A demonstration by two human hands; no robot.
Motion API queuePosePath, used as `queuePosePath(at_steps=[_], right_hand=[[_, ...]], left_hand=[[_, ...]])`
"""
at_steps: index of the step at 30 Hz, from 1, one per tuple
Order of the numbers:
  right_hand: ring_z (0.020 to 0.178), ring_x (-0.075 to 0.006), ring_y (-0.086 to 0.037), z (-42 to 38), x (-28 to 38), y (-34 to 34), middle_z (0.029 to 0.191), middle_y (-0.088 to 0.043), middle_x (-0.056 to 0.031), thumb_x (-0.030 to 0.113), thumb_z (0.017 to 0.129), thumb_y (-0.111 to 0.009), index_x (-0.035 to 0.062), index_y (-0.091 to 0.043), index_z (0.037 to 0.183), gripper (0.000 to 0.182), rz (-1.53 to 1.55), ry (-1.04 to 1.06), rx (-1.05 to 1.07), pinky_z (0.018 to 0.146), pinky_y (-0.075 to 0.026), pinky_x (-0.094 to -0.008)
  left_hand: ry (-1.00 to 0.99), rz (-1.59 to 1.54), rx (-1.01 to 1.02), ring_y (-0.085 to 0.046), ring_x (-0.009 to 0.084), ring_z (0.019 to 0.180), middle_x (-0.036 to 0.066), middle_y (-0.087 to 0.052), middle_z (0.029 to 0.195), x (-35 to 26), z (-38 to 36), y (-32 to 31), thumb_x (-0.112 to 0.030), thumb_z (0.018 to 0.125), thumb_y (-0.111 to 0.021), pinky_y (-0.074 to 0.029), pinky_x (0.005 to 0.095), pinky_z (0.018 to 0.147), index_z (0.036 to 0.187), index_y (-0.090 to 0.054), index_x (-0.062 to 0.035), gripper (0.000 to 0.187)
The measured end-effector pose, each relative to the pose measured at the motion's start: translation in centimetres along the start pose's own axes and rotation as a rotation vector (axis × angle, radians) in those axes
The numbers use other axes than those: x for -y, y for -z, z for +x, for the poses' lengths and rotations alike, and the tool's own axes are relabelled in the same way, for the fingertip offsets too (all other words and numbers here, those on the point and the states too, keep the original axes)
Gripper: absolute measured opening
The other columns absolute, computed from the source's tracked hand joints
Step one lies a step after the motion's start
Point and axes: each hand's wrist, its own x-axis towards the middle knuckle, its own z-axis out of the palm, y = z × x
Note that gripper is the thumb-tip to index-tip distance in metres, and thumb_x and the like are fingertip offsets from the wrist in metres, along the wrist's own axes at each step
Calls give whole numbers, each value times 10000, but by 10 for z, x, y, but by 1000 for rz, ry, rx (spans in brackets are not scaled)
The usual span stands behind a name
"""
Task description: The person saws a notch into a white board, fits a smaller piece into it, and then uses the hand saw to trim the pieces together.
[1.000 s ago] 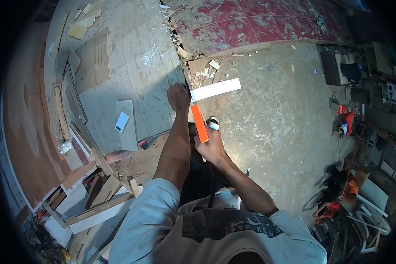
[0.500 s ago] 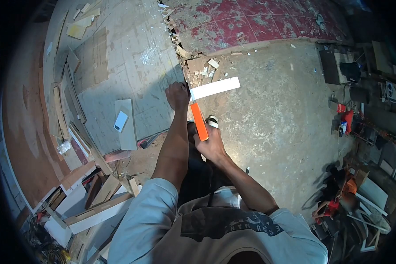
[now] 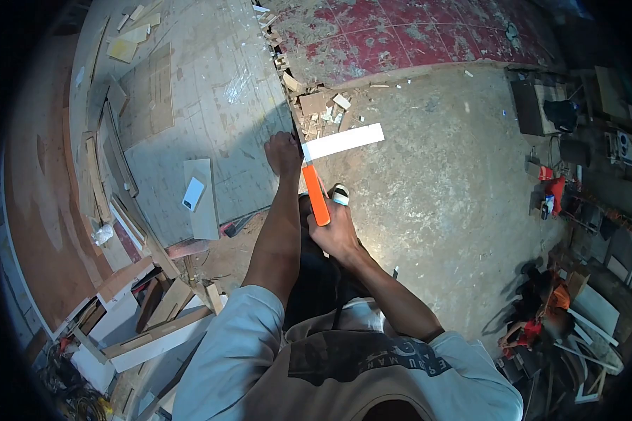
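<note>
My left hand (image 3: 282, 153) is closed in a fist and rests at the right edge of the grey worktable (image 3: 218, 126). Beside it, a pale strip of board (image 3: 347, 142) juts out past the edge, over the floor. What lies under the fist is hidden. My right hand (image 3: 336, 231) wraps round the near end of a long orange tool (image 3: 316, 193) that looks like a hand saw. Its far, bluish-grey end meets the strip close to the table edge. The grip itself is covered by my fingers.
A white phone (image 3: 193, 193) lies on a board on the table. Wood offcuts (image 3: 323, 105) are heaped on the floor past the strip. Scrap boards (image 3: 161, 330) are piled at lower left. Another person (image 3: 541, 319) is at lower right, near more wood.
The orange tool and my right hand have shifted very slightly toward the left. My left hand and the pale strip look almost unmoved.
</note>
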Motion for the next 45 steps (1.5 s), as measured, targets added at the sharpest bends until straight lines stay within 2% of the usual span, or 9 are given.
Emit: queuePosePath(at_steps=[6, 12, 20, 28, 32, 35, 37, 45], right_hand=[[620, -302, -583, 1, 0, 1, 671, -574, -194, 94, 740, -559, -44, -553, 819, 159, -5, -13, -1, 608, -468, -400], [626, -273, -584, 0, 1, 2, 672, -576, -183, 92, 745, -557, -45, -557, 820, 156, 24, -40, 6, 613, -467, -387], [670, -262, -597, 4, 3, 3, 706, -590, -177, 88, 748, -565, -55, -563, 840, 170, 31, -52, 11, 659, -470, -377], [675, -233, -561, 6, 12, -6, 705, -583, -166, 81, 737, -549, -63, -566, 847, 182, 57, -63, 57, 674, -462, -379], [656, -223, -546, 6, 14, -5, 690, -571, -161, 73, 732, -540, -60, -556, 824, 162, 118, -31, 9, 656, -456, -379], [646, -229, -548, 6, 17, 0, 679, -563, -160, 66, 732, -543, -57, -552, 812, 147, 107, -16, -7, 640, -452, -375], [729, -378, -628, 6, 11, 2, 774, -620, -236, 170, 771, -621, -45, -583, 856, 234, 65, -68, 52, 682, -495, -413], [742, -389, -635, 2, 9, -8, 778, -631, -232, 163, 769, -617, -41, -583, 872, 231, -4, -18, 25, 682, -499, -418]], left_hand=[[39, 44, 48, -560, 265, 813, 87, -601, 745, -3, 1, 2, -142, 769, -603, -392, 393, 761, 658, -609, -74, 130], [29, 76, 59, -550, 251, 800, 67, -601, 760, -5, 0, 4, -150, 786, -597, -382, 384, 751, 666, -616, -89, 137], [-50, 150, -50, -536, 207, 756, 19, -565, 711, -4, -1, -1, -178, 752, -626, -375, 353, 704, 685, -644, -147, 76], [-45, 103, -15, -542, 197, 767, 15, -573, 727, 12, -5, -15, -184, 740, -623, -377, 345, 706, 703, -666, -162, 61], [-30, 118, 0, -551, 199, 784, 22, -582, 737, 4, -1, -8, -190, 741, -624, -378, 343, 710, 709, -674, -155, 69], [-19, 128, 15, -552, 205, 788, 26, -581, 737, -1, -2, -4, -187, 744, -619, -379, 345, 711, 700, -670, -150, 76], [-9, 107, 0, -552, 209, 787, 27, -578, 734, 1, -2, -5, -184, 746, -615, -379, 348, 712, 692, -665, -149, 82], [-35, 123, 9, -545, 216, 780, 38, -574, 724, 5, -1, -6, -171, 760, -599, -375, 355, 722, 681, -649, -122, 106]])
